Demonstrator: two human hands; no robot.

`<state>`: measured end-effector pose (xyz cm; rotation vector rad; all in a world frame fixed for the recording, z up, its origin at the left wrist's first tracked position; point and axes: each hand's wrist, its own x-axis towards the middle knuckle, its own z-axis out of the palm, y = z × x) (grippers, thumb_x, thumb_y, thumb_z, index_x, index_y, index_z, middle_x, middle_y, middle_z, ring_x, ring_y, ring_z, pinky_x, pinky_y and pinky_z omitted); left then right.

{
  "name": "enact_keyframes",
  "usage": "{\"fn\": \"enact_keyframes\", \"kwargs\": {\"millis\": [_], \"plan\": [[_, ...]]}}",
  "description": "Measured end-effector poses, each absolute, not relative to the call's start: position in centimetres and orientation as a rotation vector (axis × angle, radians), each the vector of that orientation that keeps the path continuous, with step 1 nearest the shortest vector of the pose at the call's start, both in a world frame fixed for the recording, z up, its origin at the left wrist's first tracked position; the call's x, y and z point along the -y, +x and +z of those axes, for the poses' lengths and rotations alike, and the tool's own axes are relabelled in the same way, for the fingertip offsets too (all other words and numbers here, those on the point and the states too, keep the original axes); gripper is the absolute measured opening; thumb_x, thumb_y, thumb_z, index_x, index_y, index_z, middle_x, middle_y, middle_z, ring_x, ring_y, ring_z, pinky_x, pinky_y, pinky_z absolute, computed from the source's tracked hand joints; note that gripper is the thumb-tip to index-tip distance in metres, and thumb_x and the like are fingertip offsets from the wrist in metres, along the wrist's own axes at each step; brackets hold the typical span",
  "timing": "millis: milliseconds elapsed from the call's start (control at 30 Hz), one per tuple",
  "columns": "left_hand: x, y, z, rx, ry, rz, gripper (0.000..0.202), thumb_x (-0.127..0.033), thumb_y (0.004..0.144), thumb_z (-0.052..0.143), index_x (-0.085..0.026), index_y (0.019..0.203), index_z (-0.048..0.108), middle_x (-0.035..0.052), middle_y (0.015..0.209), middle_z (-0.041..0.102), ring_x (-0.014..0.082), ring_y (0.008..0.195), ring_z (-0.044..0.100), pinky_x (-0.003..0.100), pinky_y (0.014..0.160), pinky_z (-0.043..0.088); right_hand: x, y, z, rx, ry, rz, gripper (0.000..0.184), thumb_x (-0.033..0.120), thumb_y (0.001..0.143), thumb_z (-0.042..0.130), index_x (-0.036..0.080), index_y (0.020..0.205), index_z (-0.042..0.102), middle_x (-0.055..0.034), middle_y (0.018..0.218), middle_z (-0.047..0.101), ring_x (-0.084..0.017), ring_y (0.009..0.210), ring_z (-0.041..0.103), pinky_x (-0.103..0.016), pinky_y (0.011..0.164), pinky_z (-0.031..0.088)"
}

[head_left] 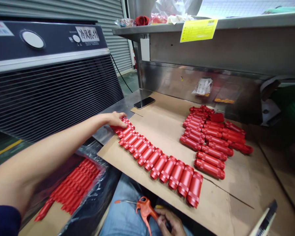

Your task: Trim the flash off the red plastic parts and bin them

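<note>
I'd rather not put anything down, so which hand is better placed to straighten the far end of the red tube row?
Probably your left hand: it's at that end, apparently touching the red tubes. Your right hand holds the orange air gun down by your lap.

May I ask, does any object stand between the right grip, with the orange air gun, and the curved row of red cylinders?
No loose object visibly does. Only the near edge of the cardboard lies between the right grip and the curved row of red cylinders. The left grip seems to touch the row's far end.
</note>
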<state>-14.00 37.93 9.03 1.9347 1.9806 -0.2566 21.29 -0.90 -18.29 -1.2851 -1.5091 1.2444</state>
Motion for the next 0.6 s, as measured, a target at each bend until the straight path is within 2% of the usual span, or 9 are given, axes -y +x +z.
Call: {"fn": "enact_keyframes", "kwargs": {"millis": [133,233,300,367,433,533,600], "plan": [[-38.1,-14.3,9.0,-2.054,1.869,-0.317,0.065,-0.047,0.096,0.079,-0.021,0.152,0.061,0.0164,0.150,0.062,0.0323,0.121,0.069,0.053,0.101,0.060,0.8,22.0,-19.6,1.552,-1.251,1.285,0.053,0.068,0.104,0.059,0.026,0.123,0.084,-0.0124,0.087,0.084,-0.027,0.074,0.081,-0.034,0.073,0.070],[-38.2,-15.1,8.7,-2.136,1.791,-0.316,0.062,-0.045,0.098,0.078,-0.023,0.153,0.059,0.0153,0.153,0.059,0.0333,0.125,0.066,0.055,0.102,0.059,0.8,22.1,-19.8,1.548,-1.275,1.296,0.049,0.063,0.106,0.059,0.025,0.125,0.083,-0.0120,0.089,0.084,-0.027,0.078,0.082,-0.034,0.076,0.070],[-38.2,-15.5,8.6,-2.183,1.729,-0.285,0.075,-0.050,0.090,0.084,-0.024,0.155,0.057,0.0179,0.156,0.055,0.0364,0.123,0.067,0.053,0.098,0.059,1.0,22.0,-20.0,1.539,-1.281,1.308,0.047,0.061,0.106,0.059,0.025,0.125,0.083,-0.0114,0.088,0.084,-0.026,0.077,0.082,-0.034,0.076,0.069],[-38.2,-15.6,8.4,-2.218,1.673,-0.225,0.093,-0.056,0.074,0.092,-0.024,0.155,0.058,0.0227,0.158,0.051,0.0419,0.120,0.068,0.051,0.091,0.060,1.3,21.8,-20.2,1.540,-1.287,1.318,0.046,0.059,0.106,0.059,0.025,0.125,0.084,-0.0117,0.092,0.085,-0.027,0.079,0.082,-0.035,0.078,0.070],[-38.2,-15.4,8.2,-2.239,1.633,-0.142,0.103,-0.059,0.061,0.096,-0.023,0.151,0.062,0.0261,0.157,0.050,0.0476,0.121,0.067,0.052,0.089,0.059,1.5,21.5,-20.3,1.551,-1.334,1.299,0.045,0.057,0.104,0.061,0.025,0.126,0.084,-0.0145,0.110,0.086,-0.031,0.098,0.084,-0.041,0.093,0.069],[-38.1,-14.7,7.8,-2.252,1.590,0.004,0.101,-0.057,0.053,0.097,-0.020,0.142,0.068,0.0257,0.150,0.056,0.0524,0.128,0.062,0.055,0.094,0.057,1.2,20.7,-19.7,1.600,-1.504,1.322,0.050,0.050,0.095,0.072,0.022,0.135,0.080,-0.0186,0.143,0.076,-0.039,0.137,0.071,-0.052,0.119,0.055],[-38.0,-14.4,7.8,-2.241,1.568,0.121,0.096,-0.053,0.048,0.098,-0.019,0.134,0.071,0.0248,0.145,0.060,0.0545,0.132,0.059,0.057,0.096,0.057,0.2,19.9,-18.9,1.628,-1.581,1.413,0.055,0.043,0.085,0.080,0.019,0.134,0.079,-0.0199,0.142,0.076,-0.041,0.137,0.071,-0.053,0.118,0.055]]}}
